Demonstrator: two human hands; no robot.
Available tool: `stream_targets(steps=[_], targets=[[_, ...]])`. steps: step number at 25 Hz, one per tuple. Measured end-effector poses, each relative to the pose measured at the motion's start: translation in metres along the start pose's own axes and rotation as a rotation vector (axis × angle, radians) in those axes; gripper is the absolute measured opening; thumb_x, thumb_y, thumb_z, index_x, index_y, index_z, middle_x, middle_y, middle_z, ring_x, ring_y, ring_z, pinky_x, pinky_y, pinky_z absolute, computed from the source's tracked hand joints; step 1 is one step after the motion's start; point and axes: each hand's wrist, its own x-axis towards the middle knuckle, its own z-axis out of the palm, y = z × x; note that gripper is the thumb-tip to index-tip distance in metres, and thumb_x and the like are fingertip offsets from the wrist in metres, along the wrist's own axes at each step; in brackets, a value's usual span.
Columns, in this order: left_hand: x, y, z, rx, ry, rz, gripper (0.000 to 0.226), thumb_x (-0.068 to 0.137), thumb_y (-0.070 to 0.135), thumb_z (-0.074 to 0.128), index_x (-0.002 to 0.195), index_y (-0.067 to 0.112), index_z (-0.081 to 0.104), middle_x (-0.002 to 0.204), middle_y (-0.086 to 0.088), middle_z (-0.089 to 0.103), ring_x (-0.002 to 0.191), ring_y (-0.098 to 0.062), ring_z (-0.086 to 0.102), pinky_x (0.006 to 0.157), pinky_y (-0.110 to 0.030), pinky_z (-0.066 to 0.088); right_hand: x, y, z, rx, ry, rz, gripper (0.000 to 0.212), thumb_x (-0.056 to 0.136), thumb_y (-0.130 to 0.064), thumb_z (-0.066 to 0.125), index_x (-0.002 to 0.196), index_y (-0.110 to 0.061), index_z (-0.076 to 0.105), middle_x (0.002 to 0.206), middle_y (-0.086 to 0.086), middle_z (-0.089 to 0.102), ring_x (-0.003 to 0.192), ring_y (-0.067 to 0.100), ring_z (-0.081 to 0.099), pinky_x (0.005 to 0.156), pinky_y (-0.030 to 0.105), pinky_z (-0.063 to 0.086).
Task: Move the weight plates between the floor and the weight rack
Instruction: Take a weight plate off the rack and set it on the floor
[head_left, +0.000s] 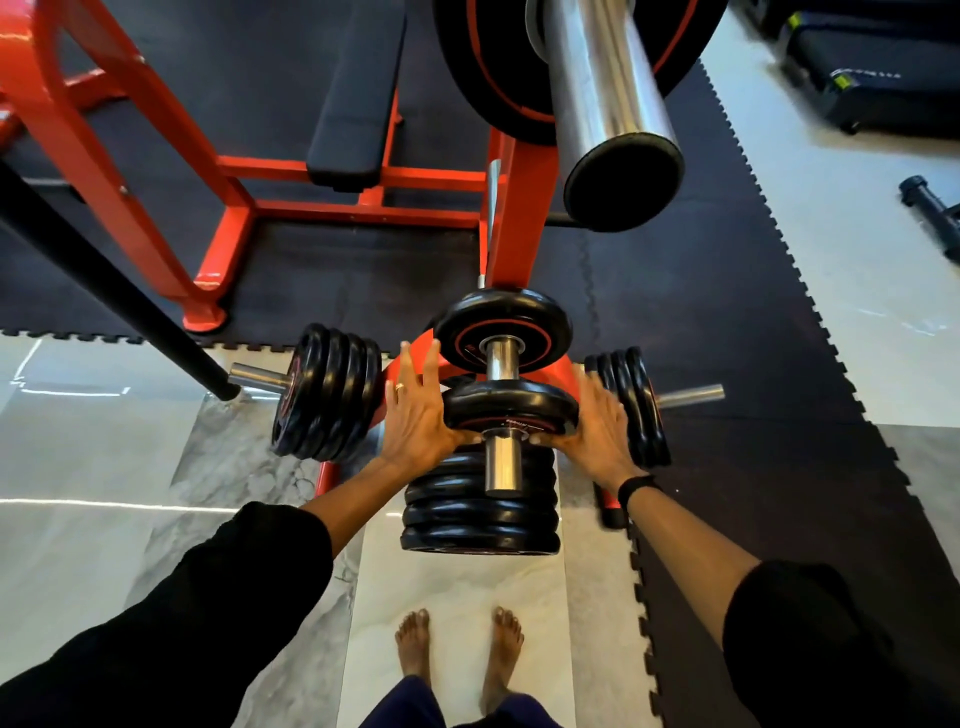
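Basically: red steel weight rack (519, 218) with chrome pegs, black rubber-coated plates on each. Small black round weight plate (511, 408) sits on the middle front chrome peg (502, 462), above a stack of larger black plates (480, 512). Left hand (415, 421) and right hand (597, 428) clamp its opposite rims, fingers spread. Likely dense, rigid, grippy rubber; hold by the rim both sides and slide straight along the peg.

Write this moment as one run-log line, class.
left hand: on plate's left edge | right hand: on its right edge | plate: on middle peg | stack: below
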Motion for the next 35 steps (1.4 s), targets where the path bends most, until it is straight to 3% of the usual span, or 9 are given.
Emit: stream_targets(steps=[3,8,16,21,23,26,28,31,35], targets=[[0.022,0.016,-0.003,0.112,0.149,-0.068,0.156,0.046,0.076,0.08,0.15,0.017,-0.02,0.156,-0.033,-0.022,0.148,-0.047,-0.013,0.113,-0.055,-0.01,0.021,-0.019,0.0,-0.22,0.147,0.159,0.149,0.054,-0.075,0.076,0.156,-0.013,-0.012,0.16,0.028,-0.018,0.15,0.043,-0.007,0.116,0.066,0.0],[0.072,0.031,-0.012,0.248,0.148,-0.167,0.159,0.046,0.069,0.083,0.154,0.005,-0.014,0.157,-0.035,-0.017,0.147,-0.05,-0.01,0.119,-0.062,-0.001,0.082,-0.044,0.0,-0.511,0.403,0.063,0.142,0.058,-0.035,0.091,0.158,-0.02,-0.009,0.158,0.025,-0.024,0.149,0.044,0.006,0.113,0.068,0.009],[0.083,0.023,-0.011,0.264,0.072,-0.167,0.157,0.049,0.066,0.084,0.154,0.008,-0.017,0.16,-0.028,-0.013,0.149,-0.046,-0.006,0.117,-0.064,-0.003,0.093,-0.039,-0.007,-0.504,0.281,0.002,0.131,0.063,-0.061,0.082,0.156,-0.03,-0.004,0.162,0.025,-0.004,0.15,0.044,0.004,0.112,0.066,-0.005],[0.08,0.028,-0.016,0.166,-0.016,-0.254,0.152,0.055,0.059,0.087,0.153,0.007,-0.018,0.16,-0.03,-0.001,0.149,-0.047,0.002,0.116,-0.064,0.0,0.087,-0.05,-0.007,-0.484,0.206,0.162,0.142,0.058,-0.042,0.092,0.154,-0.021,-0.01,0.16,0.029,0.007,0.148,0.046,0.015,0.114,0.071,0.014],[0.073,0.029,-0.019,0.023,-0.06,-0.293,0.148,0.057,0.052,0.09,0.153,0.008,-0.014,0.16,-0.028,0.006,0.149,-0.044,0.008,0.118,-0.06,0.008,0.075,-0.056,-0.011,-0.355,0.125,0.18,0.145,0.06,-0.043,0.091,0.154,-0.016,-0.016,0.161,0.03,-0.005,0.15,0.045,0.001,0.115,0.069,0.005],[0.052,0.026,-0.018,-0.412,0.003,-0.274,0.115,0.059,0.033,0.093,0.149,0.011,0.024,0.145,-0.009,0.042,0.136,-0.026,0.04,0.115,-0.046,0.034,0.052,-0.061,-0.014,0.032,0.051,0.187,0.142,0.064,-0.042,0.09,0.154,-0.018,-0.018,0.162,0.024,-0.012,0.152,0.038,-0.007,0.119,0.061,0.002],[0.033,0.023,-0.012,-0.611,0.045,-0.315,0.092,0.055,0.039,0.09,0.133,0.02,0.045,0.129,-0.001,0.057,0.121,-0.019,0.056,0.106,-0.043,0.046,0.034,-0.056,-0.012,0.42,0.037,0.232,0.141,0.065,-0.045,0.089,0.154,-0.023,-0.019,0.165,0.015,-0.003,0.153,0.029,0.001,0.123,0.055,0.01],[0.001,0.035,-0.002,-0.735,-0.076,-0.452,0.071,0.063,0.044,0.084,0.118,0.019,0.046,0.113,-0.006,0.062,0.103,-0.021,0.064,0.089,-0.044,0.055,0.005,-0.054,-0.013,0.934,0.031,0.419,0.139,0.063,-0.047,0.087,0.154,-0.027,-0.016,0.163,0.008,0.021,0.149,0.022,0.025,0.121,0.049,0.023],[-0.023,0.072,0.016,-0.758,-0.228,-0.336,0.044,0.072,0.032,0.082,0.103,0.019,0.053,0.087,-0.001,0.06,0.076,-0.02,0.059,0.065,-0.035,0.05,-0.048,-0.05,-0.014,1.048,0.076,0.516,0.104,0.086,-0.037,0.073,0.157,-0.022,-0.001,0.153,0.004,0.04,0.139,0.02,0.039,0.115,0.049,0.029]])
